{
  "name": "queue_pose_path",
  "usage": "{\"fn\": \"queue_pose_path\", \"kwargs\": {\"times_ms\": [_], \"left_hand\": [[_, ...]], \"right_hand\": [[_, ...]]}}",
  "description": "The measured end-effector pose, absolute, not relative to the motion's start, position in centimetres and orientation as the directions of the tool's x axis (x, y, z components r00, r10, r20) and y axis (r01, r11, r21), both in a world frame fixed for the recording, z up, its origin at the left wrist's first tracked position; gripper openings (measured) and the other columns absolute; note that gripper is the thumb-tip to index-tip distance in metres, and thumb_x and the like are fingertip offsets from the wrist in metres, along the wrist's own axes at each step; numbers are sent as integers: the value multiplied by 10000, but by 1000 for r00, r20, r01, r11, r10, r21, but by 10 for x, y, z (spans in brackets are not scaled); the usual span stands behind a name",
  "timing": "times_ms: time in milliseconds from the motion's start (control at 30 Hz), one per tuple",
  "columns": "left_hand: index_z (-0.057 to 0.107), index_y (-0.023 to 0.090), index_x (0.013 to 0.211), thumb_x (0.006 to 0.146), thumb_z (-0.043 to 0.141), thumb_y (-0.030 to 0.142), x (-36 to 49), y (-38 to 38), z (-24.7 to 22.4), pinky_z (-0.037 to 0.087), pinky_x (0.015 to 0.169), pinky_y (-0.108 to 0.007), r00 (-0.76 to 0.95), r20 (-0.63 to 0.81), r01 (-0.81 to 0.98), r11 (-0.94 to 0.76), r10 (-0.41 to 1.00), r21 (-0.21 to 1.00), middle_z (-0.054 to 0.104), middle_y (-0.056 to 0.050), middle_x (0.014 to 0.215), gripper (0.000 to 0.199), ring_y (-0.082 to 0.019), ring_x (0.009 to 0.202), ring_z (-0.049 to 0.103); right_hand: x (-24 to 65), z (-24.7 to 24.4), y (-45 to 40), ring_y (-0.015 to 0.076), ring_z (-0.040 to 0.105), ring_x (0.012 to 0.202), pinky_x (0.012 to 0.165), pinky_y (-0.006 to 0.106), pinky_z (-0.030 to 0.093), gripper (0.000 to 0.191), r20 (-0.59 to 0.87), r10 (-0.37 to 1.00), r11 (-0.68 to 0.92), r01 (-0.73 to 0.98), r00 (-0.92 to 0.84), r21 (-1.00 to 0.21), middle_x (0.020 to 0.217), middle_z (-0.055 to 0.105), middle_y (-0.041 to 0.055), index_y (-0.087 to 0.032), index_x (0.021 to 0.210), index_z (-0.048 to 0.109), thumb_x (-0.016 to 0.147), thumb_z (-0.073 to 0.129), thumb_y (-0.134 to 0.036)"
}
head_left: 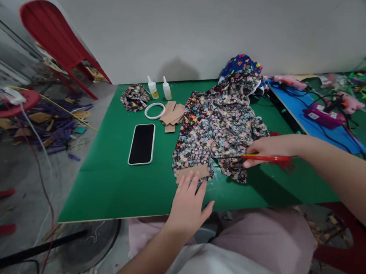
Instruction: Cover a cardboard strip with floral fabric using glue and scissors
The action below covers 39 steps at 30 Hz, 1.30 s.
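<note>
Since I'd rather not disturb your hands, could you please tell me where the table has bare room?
The widest bare green tabletop lies between the smartphone, the left hand and the front-left corner; a narrower strip separates smartphone and floral fabric. Crowded: behind the smartphone, with squeeze bottles, white ring and cardboard strips, and around the blue board.
</note>
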<state>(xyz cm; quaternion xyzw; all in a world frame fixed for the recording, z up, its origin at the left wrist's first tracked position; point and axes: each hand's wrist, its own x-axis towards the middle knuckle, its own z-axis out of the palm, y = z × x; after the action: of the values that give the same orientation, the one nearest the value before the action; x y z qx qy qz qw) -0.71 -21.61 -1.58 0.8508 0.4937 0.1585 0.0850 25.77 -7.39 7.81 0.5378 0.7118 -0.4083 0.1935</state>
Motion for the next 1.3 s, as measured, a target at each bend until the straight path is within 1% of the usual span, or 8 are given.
{"fn": "queue_pose_path", "kwargs": {"times_ms": [100, 200, 333, 500, 700, 833, 1000, 1300], "left_hand": [[580, 174, 1107, 835, 440, 366, 2, -212, -9, 282, 1039, -490, 437, 201, 817, -480, 877, 319, 430, -140, 1317, 361, -305, 1288, 279], [576, 191, 1105, 847, 425, 341, 19, -205, -7, 255, 1058, -482, 438, 185, 811, -476, 880, 340, 404, -128, 1340, 335, -293, 1301, 260], [497, 174, 1209, 853, 408, 361, 35, -200, -17, 265, 1051, -489, 399, 161, 832, -430, 903, 350, 397, -131, 1349, 412, -296, 1293, 277], [464, 136, 1239, 864, 380, 341, 37, -200, -25, 268, 1060, -445, 377, 161, 846, -410, 912, 341, 408, -123, 1348, 436, -274, 1284, 297], [439, 110, 1256, 857, 393, 337, 37, -199, -25, 280, 1052, -420, 365, 156, 856, -397, 918, 332, 405, -123, 1351, 461, -262, 1271, 311], [427, 78, 1256, 853, 401, 330, 37, -197, -25, 301, 1039, -411, 359, 167, 855, -395, 918, 336, 447, -112, 1318, 476, -253, 1239, 343], [391, 72, 1285, 858, 390, 311, 35, -199, -25, 291, 1040, -406, 366, 176, 841, -406, 914, 358, 413, -103, 1349, 490, -251, 1255, 313], [379, 91, 1299, 844, 418, 324, 34, -201, -23, 277, 1044, -428, 370, 190, 810, -416, 910, 414, 402, -109, 1353, 512, -263, 1267, 297]], "right_hand": [[249, 84, -63, 166, 508, 520, 496, 280, 339, 519, -801, 444, 162, 915, -402, -369, 581, 573, 36, -182, 640, 613, 622, 540, -695], [237, 92, -55, 163, 518, 511, 507, 286, 368, 477, -819, 405, 98, 910, -406, -402, 579, 587, 43, -178, 607, 604, 618, 584, -655], [228, 91, -50, 175, 520, 500, 519, 298, 376, 454, -847, 384, 89, 927, -369, -363, 528, 570, 44, -176, 598, 615, 593, 624, -630], [230, 81, -48, 172, 524, 527, 541, 299, 380, 577, -863, 345, 190, 928, -370, -322, 600, 600, 77, -165, 620, 632, 648, 481, -721], [223, 84, -45, 153, 506, 526, 553, 291, 377, 670, -884, 260, 303, 902, -389, -308, 628, 606, 66, -149, 707, 625, 668, 370, -768], [220, 79, -43, 125, 468, 480, 522, 277, 366, 674, -880, 236, 304, 892, -412, -336, 597, 585, 50, -147, 725, 599, 672, 353, -772], [219, 69, -37, 114, 459, 474, 492, 263, 362, 671, -887, 196, 261, 894, -418, -364, 637, 590, 46, -157, 817, 592, 682, 345, -766], [209, 66, -29, 106, 427, 458, 466, 264, 328, 652, -899, 167, 266, 896, -405, -355, 563, 537, 35, -157, 659, 578, 658, 371, -776]]}}
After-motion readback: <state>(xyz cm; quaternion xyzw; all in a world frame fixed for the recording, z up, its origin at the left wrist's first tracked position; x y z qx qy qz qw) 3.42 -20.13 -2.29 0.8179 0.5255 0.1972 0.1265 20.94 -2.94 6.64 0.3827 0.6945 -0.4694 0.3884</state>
